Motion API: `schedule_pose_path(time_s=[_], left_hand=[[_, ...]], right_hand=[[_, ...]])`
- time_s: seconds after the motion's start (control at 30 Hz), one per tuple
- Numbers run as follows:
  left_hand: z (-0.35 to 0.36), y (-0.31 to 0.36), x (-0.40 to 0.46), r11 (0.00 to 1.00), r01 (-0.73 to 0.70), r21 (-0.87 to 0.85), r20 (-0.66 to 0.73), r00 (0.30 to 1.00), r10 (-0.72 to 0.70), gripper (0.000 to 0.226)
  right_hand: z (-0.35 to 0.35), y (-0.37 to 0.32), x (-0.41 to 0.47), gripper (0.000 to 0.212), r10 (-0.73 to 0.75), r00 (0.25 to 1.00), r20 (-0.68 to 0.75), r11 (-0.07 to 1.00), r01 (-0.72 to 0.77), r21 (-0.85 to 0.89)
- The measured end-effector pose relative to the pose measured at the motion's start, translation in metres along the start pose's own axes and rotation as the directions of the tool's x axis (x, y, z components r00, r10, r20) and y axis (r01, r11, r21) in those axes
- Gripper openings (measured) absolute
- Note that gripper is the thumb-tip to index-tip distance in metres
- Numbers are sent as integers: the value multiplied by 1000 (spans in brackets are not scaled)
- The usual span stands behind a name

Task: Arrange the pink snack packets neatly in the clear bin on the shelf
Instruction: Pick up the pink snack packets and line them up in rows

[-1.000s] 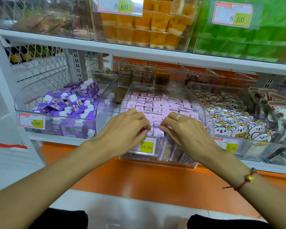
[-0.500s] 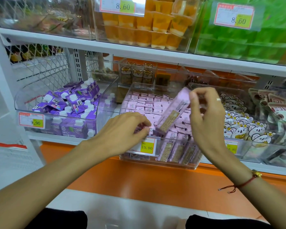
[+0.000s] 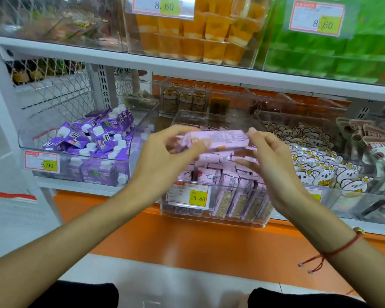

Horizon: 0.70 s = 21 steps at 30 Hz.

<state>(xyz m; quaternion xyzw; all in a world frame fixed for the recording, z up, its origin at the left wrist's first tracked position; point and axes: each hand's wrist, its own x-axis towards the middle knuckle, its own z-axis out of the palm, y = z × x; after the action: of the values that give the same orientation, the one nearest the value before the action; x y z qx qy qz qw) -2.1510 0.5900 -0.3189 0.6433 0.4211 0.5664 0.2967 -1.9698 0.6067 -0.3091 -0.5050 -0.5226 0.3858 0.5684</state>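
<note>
One pink snack packet (image 3: 218,140) was held above the clear bin (image 3: 211,215), its long axis lying almost level and running left to right across the view, the right end a touch higher than the left. The face turned up was pale pink with small printed text too blurred to read; a spot of red and white marked the left end and a small orange patch sat near the lower edge.

The left hand (image 3: 162,161) pinched the packet's left end, thumb under and fingers curled over the top. The right hand (image 3: 273,161) pinched the right end between thumb and forefinger, while its other fingers were loosely spread below, apart from the packet. A red string bracelet (image 3: 333,252) with a gold bead circled the right wrist.

Beneath the hands, the bin on the white shelf (image 3: 80,185) held many more pink packets (image 3: 229,174): those at the front stood upright in a row with brownish back panels facing the clear wall, those behind lay packed in rows. A price tag (image 3: 188,195) reading 15.80 was fixed to the bin's front wall. Just left stood a bin of purple drink cartons (image 3: 98,138) with white caps, and just right a bin of white cartoon-bear packets (image 3: 320,165).
</note>
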Motion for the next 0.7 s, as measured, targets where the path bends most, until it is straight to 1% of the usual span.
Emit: schedule_pose_path(time_s=[0.03,0.07,0.13,0.17,0.2,0.27,0.3,0.33,0.4,0.43,0.47,0.53,0.57,0.63,0.7], left_hand=[[-1,1,1,990,99,-102,-4,995,-99,15],[-1,1,1,972,167,-166,-2,986,-169,14],[0,1,2,954,229,-192,-8,972,-235,19],[0,2,2,954,237,-184,-13,970,-243,23],[0,2,2,958,231,-169,-14,971,-237,29],[1,3,2,970,206,-130,-2,978,-208,47],[1,3,2,974,195,-111,5,981,-196,55],[1,3,1,979,182,-92,11,983,-182,60],[1,3,1,984,157,-77,22,987,-156,60],[2,4,1,986,141,-86,29,990,-139,55],[2,3,0,988,120,-92,36,992,-117,46],[2,0,1,994,79,-73,15,997,-79,37],[2,-3,2,998,62,-33,-17,998,-63,32],[-1,-11,5,993,4,116,-64,998,3,19],[-4,-18,4,950,-75,304,-8,997,82,13]], right_hand=[[-2,1,0,24,-33,999,-5,997,32,-68],[-3,1,-1,23,-93,996,7,988,93,-125],[-3,0,-5,26,-249,962,113,938,268,-221],[-2,-1,-8,28,-323,926,193,883,369,-290],[-1,-1,-11,32,-389,879,274,803,470,-367],[3,2,-14,40,-477,782,402,613,624,-485],[4,4,-14,42,-496,754,431,545,656,-521],[5,5,-14,42,-507,740,443,504,671,-544],[6,5,-12,40,-523,724,449,477,685,-550],[5,5,-11,38,-530,725,440,491,686,-538],[4,4,-9,36,-530,740,414,531,670,-518],[1,3,-6,31,-508,798,324,647,602,-469],[-1,3,-4,29,-487,829,276,700,559,-445],[-6,4,0,25,-413,890,196,813,457,-362],[-9,5,2,23,-306,940,148,917,333,-218]])
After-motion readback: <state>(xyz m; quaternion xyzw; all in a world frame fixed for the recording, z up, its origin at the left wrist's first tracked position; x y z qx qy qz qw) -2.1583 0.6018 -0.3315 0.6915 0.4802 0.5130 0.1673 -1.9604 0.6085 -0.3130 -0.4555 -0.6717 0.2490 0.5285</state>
